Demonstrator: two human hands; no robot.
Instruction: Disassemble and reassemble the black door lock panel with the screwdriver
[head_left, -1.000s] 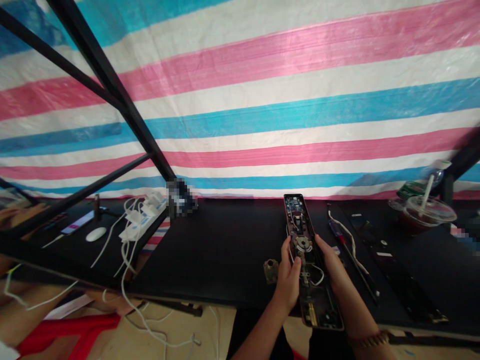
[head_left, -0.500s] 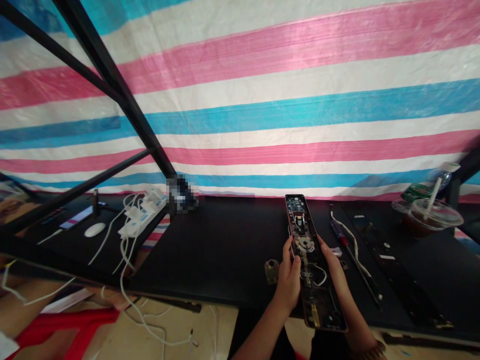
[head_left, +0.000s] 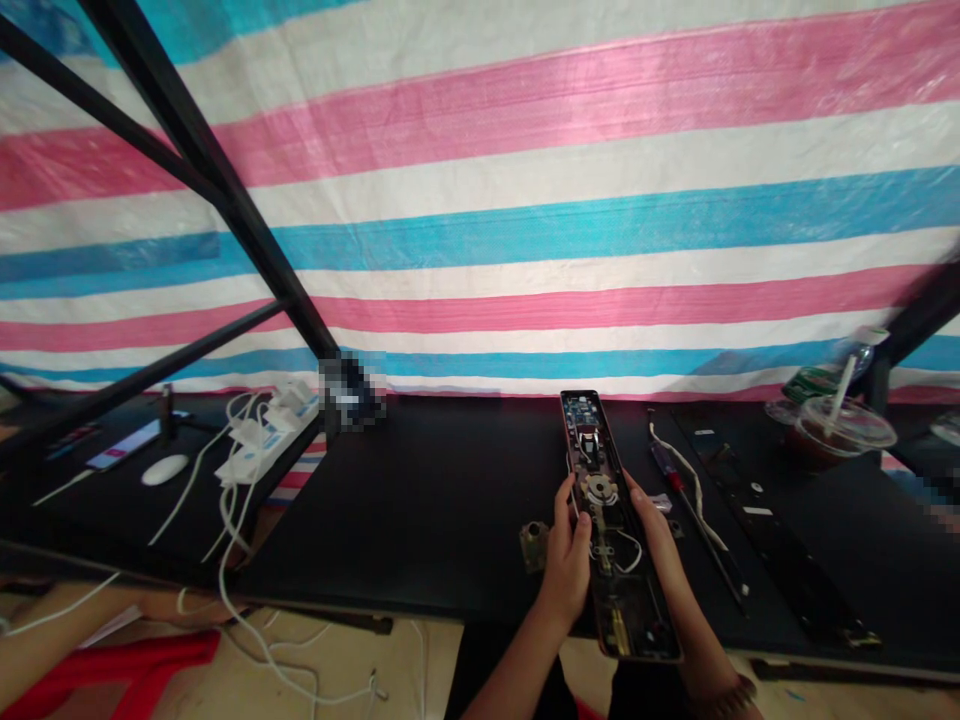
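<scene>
Between my two hands is a long, narrow electronic door lock panel (head_left: 602, 490), its open inside facing up. A circuit board (head_left: 583, 412) shows at its far end, a round metal part sits mid-length, and a white wire loops below that. My left hand (head_left: 568, 560) grips the left edge, thumb on top. Closed along the right edge is my right hand (head_left: 654, 525), its fingertips partly hidden by the panel. Just left of my left hand lies a small metal part (head_left: 534, 546). A screwdriver (head_left: 690, 505) and a white cable (head_left: 694, 470) lie to the right.
A long dark panel (head_left: 780, 545) lies right of the screwdriver. Behind it stands a plastic cup with a straw (head_left: 836, 430). At left are a power strip (head_left: 262, 440) with white cords, a mouse (head_left: 165, 469) and a phone (head_left: 124, 445). A person's arm (head_left: 64, 625) shows at lower left.
The whole view has shifted slightly, so things appear a little further left. My hands keep the same grip on the door lock panel. The person's arm at lower left has moved.
</scene>
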